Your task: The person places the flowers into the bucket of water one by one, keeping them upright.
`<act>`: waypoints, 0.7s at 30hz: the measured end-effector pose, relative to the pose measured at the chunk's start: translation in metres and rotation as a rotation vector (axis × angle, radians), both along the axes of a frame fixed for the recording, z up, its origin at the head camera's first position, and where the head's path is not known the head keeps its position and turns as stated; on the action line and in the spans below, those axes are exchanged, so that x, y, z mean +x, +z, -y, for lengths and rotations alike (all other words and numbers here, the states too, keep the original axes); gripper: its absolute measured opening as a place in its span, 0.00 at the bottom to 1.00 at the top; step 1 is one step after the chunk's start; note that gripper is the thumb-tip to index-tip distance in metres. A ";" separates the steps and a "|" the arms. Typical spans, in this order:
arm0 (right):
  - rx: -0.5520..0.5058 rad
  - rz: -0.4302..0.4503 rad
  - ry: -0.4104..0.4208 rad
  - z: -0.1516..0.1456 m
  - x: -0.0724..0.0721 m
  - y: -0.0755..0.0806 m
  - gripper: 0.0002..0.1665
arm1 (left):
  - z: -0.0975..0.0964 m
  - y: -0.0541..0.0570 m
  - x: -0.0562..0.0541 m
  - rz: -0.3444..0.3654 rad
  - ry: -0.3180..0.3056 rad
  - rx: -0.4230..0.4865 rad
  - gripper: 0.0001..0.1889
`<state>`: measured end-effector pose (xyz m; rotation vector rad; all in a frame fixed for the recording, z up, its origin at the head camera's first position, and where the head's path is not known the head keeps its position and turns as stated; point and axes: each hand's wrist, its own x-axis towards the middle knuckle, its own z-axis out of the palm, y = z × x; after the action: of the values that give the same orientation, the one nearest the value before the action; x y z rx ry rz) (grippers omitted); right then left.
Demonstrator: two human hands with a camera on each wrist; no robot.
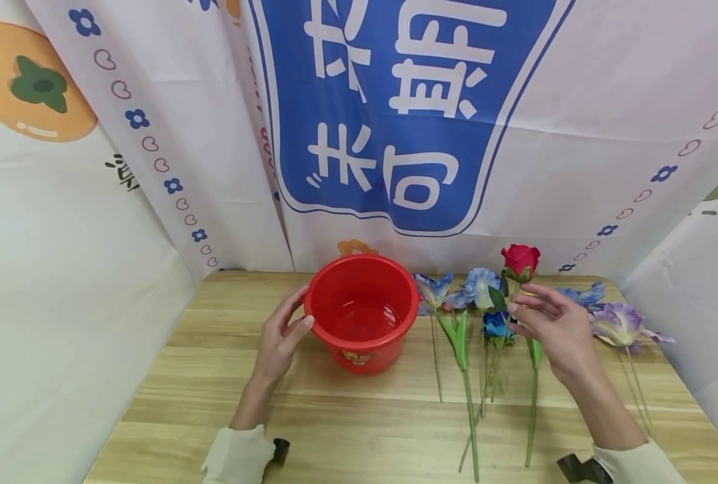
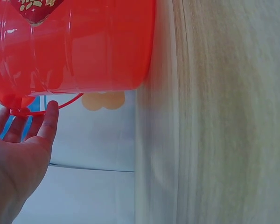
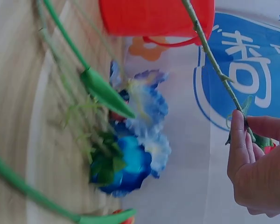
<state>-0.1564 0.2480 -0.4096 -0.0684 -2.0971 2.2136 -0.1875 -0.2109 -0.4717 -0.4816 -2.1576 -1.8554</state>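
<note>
A red plastic bucket (image 1: 359,355) stands upright on the table. My left hand (image 1: 277,343) rests at its left side, with the fingers loosely extended against the rim and lug; the left wrist view shows the thumb beside the thin red handle (image 2: 71,101). My right hand (image 1: 561,333) pinches the stem of a red rose (image 1: 521,261) just below the bloom, between thumb and fingers. Its bare stem (image 3: 210,56) slants down above the other flowers. In the right wrist view, the bloom is mostly hidden behind the hand.
Right of the bucket lie pale blue flowers (image 1: 481,286), a dark blue bloom (image 1: 495,325) and green stems with leaves (image 1: 460,346). A purple flower (image 1: 620,324) lies farther right. A printed cloth (image 1: 577,161) hangs behind the wooden table (image 1: 214,383).
</note>
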 end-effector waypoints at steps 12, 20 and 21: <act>0.025 -0.002 0.013 0.031 -0.012 0.018 0.35 | -0.001 0.000 0.000 0.011 -0.002 0.001 0.31; 0.014 -0.047 0.043 0.050 -0.021 0.030 0.36 | -0.001 0.000 0.001 0.016 -0.004 0.006 0.31; 0.014 -0.052 0.046 0.053 -0.022 0.032 0.36 | -0.001 0.000 0.001 0.016 -0.004 0.005 0.31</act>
<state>-0.1784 0.1952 -0.3777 0.0383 -2.1067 2.2010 -0.1869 -0.2102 -0.4722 -0.4713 -2.1634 -1.8729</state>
